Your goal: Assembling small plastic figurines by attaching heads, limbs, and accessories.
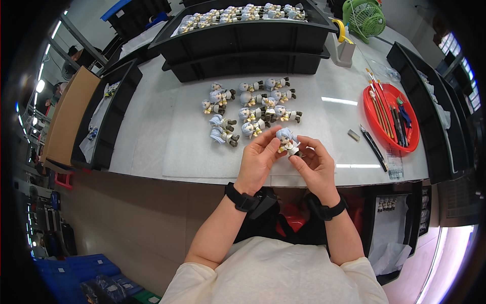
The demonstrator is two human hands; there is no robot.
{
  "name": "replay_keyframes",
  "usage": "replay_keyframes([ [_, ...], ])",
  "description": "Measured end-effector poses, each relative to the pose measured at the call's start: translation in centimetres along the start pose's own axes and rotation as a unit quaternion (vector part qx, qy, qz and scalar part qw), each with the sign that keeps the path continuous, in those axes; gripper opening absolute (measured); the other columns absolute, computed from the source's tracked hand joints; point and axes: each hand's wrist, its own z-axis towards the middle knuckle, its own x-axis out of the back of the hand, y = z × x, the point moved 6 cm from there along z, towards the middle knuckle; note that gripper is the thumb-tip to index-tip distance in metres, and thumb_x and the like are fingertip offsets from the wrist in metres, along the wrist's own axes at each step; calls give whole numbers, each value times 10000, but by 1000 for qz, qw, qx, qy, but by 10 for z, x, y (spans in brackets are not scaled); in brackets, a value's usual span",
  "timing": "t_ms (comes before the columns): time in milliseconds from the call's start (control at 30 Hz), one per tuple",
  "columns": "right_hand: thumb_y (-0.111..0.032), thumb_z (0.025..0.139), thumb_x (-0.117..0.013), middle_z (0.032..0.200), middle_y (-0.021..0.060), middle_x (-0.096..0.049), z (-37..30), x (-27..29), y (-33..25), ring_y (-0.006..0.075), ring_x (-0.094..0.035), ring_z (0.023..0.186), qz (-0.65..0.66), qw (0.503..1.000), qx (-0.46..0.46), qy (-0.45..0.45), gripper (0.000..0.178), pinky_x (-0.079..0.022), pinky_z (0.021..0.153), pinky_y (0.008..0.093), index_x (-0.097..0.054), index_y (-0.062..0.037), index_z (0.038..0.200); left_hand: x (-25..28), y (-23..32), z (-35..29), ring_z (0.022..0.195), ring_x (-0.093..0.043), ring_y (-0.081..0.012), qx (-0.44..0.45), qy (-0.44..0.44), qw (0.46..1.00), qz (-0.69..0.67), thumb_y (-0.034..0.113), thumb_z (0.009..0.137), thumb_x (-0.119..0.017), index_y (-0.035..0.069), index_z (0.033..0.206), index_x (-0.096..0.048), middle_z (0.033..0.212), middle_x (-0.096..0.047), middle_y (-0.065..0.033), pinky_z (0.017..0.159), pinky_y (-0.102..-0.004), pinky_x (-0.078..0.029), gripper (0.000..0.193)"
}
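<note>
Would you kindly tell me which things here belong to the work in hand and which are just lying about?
In hand:
- figurine, held by left hand and right hand
- figurines on the table
- tray of figurines

Lying about:
- red tray of brushes
- green fan
- craft knife

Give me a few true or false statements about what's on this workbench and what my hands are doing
1. Both hands hold one small figurine with light blue hair. True: the left hand and right hand grip the figurine between them.
2. The red tray is on the person's left. False: the red tray lies to the right, holding brushes.
3. More figurines lie on the table beyond the hands. True: a loose group of figurines lies there.
4. The green fan stands at the near table edge. False: the green fan is at the far right corner.
</note>
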Motion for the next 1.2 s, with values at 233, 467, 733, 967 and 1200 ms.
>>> replay_keyframes([
  [233, 49, 695, -649, 919, 27, -465, 0, 4, -4, 92, -479, 843, -39, 997, 40, 43, 453, -445, 684, 202, -483, -33, 1108, 1, 0, 0, 937, -534, -124, 15, -3, 1000, -12, 102, 872, -491, 31, 1150, -478, 1041, -556, -51, 807, -270, -444, 287],
  [467, 71, 668, -642, 900, 26, -469, 0, 3, -2, 97, -486, 831, -50, 997, 40, 36, 494, -448, 670, 204, -472, -35, 1120, -1, -1, 0, 927, -538, -120, -9, -22, 999, 23, 113, 867, -504, 21, 1133, -480, 1026, -566, -50, 805, -259, -446, 282],
  [733, 52, 655, -660, 940, 48, -486, -1, 1, -6, 109, -501, 845, -25, 999, 27, 19, 504, -459, 668, 212, -473, -22, 1118, -2, 1, 0, 1039, -503, -196, 3, -45, 999, -4, 128, 891, -434, 17, 1178, -449, 1135, -517, -134, 892, -328, -401, 308],
  [967, 82, 639, -661, 942, 33, -477, 0, 0, -8, 111, -491, 876, -57, 997, 40, 12, 517, -464, 669, 216, -487, -35, 1112, -3, 0, -1, 1038, -498, -187, 15, -50, 998, -29, 133, 898, -419, 26, 1238, -401, 1162, -495, -106, 906, -341, -389, 356],
  [1200, 99, 610, -671, 928, 38, -465, 1, 1, -8, 117, -488, 856, -86, 995, 58, 11, 551, -463, 671, 211, -490, -45, 1110, -3, 1, -2, 952, -515, -143, 5, -33, 999, 24, 149, 902, -426, 25, 1235, -407, 1036, -540, -54, 867, -318, -414, 356],
])
